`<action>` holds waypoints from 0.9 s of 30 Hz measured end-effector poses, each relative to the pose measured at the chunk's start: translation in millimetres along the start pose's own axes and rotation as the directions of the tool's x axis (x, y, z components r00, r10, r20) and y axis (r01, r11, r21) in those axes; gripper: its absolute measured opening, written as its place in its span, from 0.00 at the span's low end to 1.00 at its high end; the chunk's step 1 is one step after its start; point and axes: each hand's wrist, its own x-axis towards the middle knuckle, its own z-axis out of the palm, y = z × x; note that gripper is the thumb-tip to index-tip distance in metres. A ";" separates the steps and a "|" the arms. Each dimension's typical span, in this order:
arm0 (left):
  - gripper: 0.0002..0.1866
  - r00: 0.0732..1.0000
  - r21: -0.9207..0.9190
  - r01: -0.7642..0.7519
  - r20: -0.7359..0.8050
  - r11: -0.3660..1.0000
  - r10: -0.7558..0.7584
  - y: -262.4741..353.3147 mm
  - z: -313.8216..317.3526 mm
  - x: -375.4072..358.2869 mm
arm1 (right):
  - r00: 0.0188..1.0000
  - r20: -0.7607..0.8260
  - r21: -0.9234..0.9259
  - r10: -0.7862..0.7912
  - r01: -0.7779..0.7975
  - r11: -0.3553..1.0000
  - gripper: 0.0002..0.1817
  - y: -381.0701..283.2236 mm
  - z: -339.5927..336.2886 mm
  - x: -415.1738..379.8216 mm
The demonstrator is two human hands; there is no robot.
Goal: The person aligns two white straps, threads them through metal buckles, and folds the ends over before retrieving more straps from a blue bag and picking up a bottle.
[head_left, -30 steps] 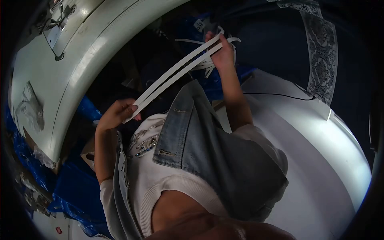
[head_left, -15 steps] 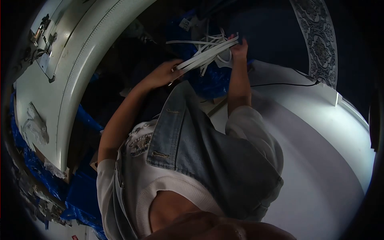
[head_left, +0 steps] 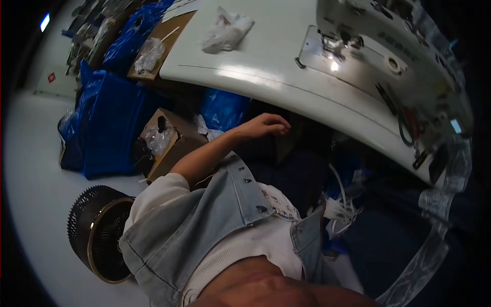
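My left hand [head_left: 266, 125] is just below the front edge of the white sewing table [head_left: 286, 92], its fingers loosely bent and nothing visible in them. My right hand does not show. A tangled bunch of white strips [head_left: 341, 211] hangs low on the right, beside my denim vest [head_left: 189, 225]; what holds it up cannot be made out. On the table stands a sewing machine [head_left: 399, 46], its needle area lit by a small lamp.
A crumpled clear plastic bag [head_left: 227, 31] lies on the table. To the left are a blue bin [head_left: 112, 125], a cardboard box [head_left: 179, 135] with plastic in it, and a dark round fan [head_left: 102, 233] on the floor. Patterned sheer trim [head_left: 427, 256] hangs at the right.
The view has swung left toward the table and machine. My left hand has let go of the white strips and moved toward the table edge. My right hand has gone out of sight.
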 end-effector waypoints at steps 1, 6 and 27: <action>0.14 0.995 -0.042 -0.010 -0.095 0.999 0.006 3.0 -22.7 -14.4 | 0.998 -0.047 0.023 0.036 -0.035 0.999 0.19 -14.3 50.4 -5.0; 0.14 0.898 -0.259 -0.202 -0.435 0.944 0.073 -3.0 -107.9 -77.5 | 0.956 -0.173 0.067 0.237 -0.228 0.971 0.16 -88.1 22.7 47.9; 0.06 0.058 -0.956 -0.044 -0.291 0.289 -0.955 -498.4 57.1 -255.3 | 0.296 0.900 -0.294 -0.320 0.954 0.056 0.23 -544.1 404.2 131.6</action>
